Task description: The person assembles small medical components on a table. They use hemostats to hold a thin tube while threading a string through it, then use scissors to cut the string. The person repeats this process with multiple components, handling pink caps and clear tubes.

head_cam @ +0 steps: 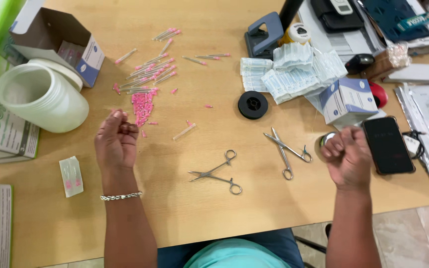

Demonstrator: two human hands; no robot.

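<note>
**Both fists up over the needle sorting**

My left hand [116, 140] is curled closed above the tabletop [184, 198], just below the heap of pink caps [142, 106]; whether it pinches anything inside I cannot tell. My right hand [347, 155] is also balled shut, beside the black phone [388, 145], gripping nothing I can see. Two pairs of steel forceps [217, 172] [288, 150] lie open between my hands, untouched. The capped needles [150, 69] spread near the white jar [40, 97]. To do this well, I judge I should keep loose pieces gathered and lift needles with forceps, not fingertips.
</note>
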